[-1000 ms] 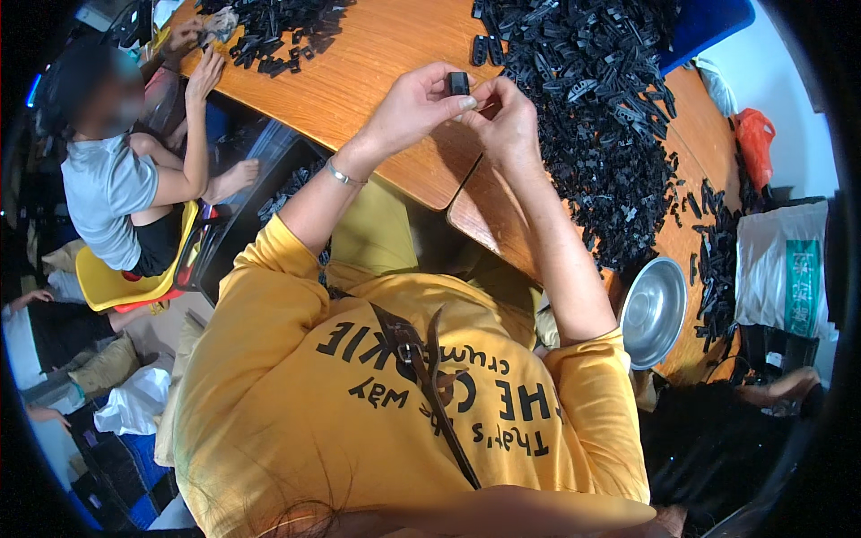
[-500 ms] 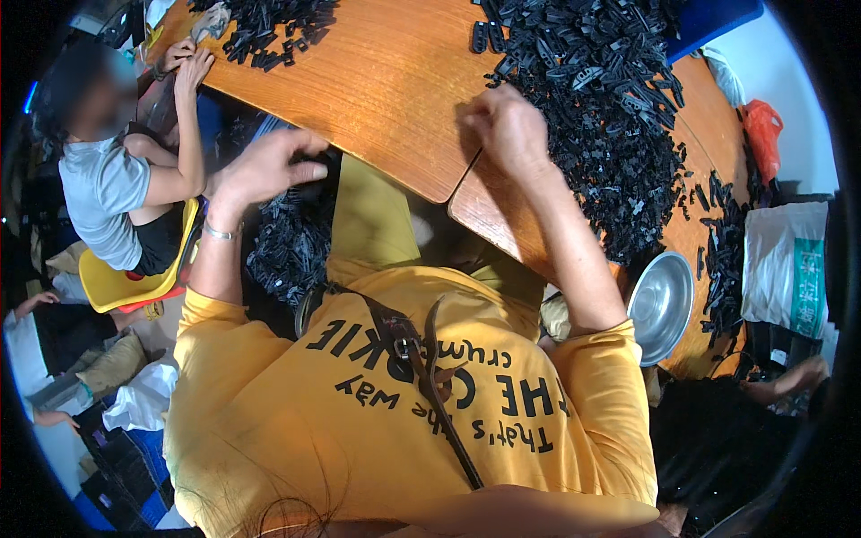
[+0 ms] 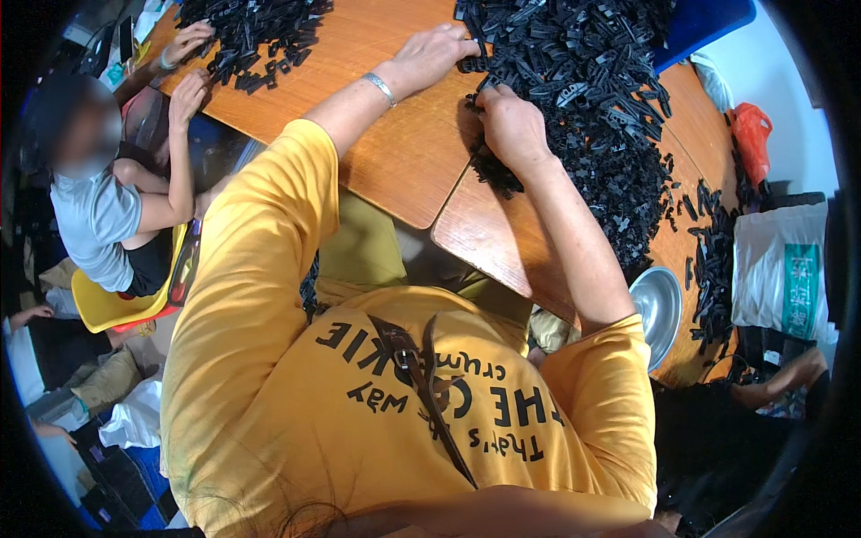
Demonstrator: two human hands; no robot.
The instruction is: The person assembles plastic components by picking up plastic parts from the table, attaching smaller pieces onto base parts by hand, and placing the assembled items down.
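Observation:
A large heap of black plastic parts (image 3: 583, 99) lies on the wooden table (image 3: 395, 161) in front of me. My left hand (image 3: 432, 58) reaches across to the heap's left edge, its fingers closed on a black plastic part (image 3: 473, 65). Nearer to me, my right hand (image 3: 517, 130) is closed in a pinch at the side of the heap. Dark bits show by its fingertips, but what it holds is too small to make out. Small black pieces (image 3: 493, 172) lie beneath the right wrist.
At the far left, a seated person (image 3: 99, 197) has hands beside another black heap (image 3: 260, 40). A metal bowl (image 3: 659, 314) stands right of my right elbow. Beyond the heap are a blue bin (image 3: 708, 31), a red bag (image 3: 751, 139) and a white sack (image 3: 776, 269).
My left hand has swung from beside the table edge up and right to the heap. Small black pieces now lie under my right wrist. The other person's hands have moved apart.

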